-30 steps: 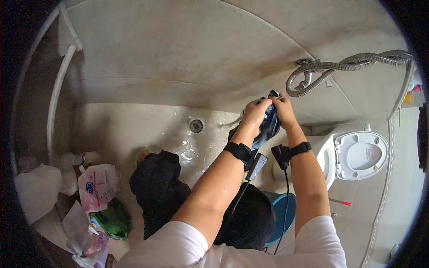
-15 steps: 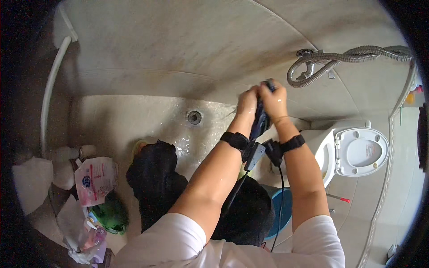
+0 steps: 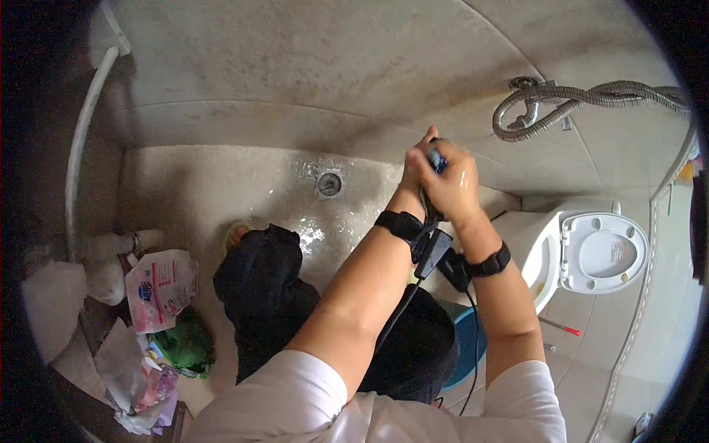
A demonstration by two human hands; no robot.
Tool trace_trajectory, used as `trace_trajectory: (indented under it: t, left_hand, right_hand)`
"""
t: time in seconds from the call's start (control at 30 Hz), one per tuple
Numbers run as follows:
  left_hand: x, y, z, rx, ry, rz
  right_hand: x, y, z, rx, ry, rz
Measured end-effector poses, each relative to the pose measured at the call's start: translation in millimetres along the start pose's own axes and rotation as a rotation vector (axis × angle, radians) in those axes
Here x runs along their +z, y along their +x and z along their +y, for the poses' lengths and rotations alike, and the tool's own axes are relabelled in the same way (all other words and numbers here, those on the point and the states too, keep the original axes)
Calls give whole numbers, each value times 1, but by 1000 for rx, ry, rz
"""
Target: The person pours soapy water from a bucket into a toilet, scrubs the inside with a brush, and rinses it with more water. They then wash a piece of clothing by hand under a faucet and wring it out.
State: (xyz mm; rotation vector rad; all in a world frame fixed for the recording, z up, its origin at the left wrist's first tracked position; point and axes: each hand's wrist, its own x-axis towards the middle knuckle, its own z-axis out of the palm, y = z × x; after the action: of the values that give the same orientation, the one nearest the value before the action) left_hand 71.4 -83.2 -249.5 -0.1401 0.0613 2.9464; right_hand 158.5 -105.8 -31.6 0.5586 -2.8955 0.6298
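Both my arms reach out together above the wet floor. My left hand (image 3: pixel 410 174) is closed around a bunched, dark blue cloth (image 3: pixel 437 161). Pressed against it, my right hand (image 3: pixel 456 184) grips the same cloth, wet and shiny across the knuckles. Only a small bit of the cloth shows between the fingers; the rest is hidden by my hands and wrists. Each wrist wears a black strap (image 3: pixel 490 261) with a small box and a cable.
A floor drain (image 3: pixel 329 184) lies left of my hands, near the wall. To the right are coiled metal shower hoses (image 3: pixel 591 96) and a white toilet (image 3: pixel 602 251). A blue bucket (image 3: pixel 465 347) stands by my leg. Plastic packages (image 3: pixel 162 288) and a green bag (image 3: pixel 181 343) lie at left.
The cloth hung down between my forearms earlier; now it is bunched inside my hands. My right hand has turned and moved lower, over the left.
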Motion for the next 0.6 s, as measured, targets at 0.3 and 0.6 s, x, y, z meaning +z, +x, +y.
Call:
trace_trajectory:
  t: [0.3,0.6]
  left_hand:
    - [147,-63,-3,-38,683,182]
    - [156,-51,9,135,989,162]
  right_hand:
    - [-38,-1,134,516,86,49]
    - [-74,-8,98,418,432,-447]
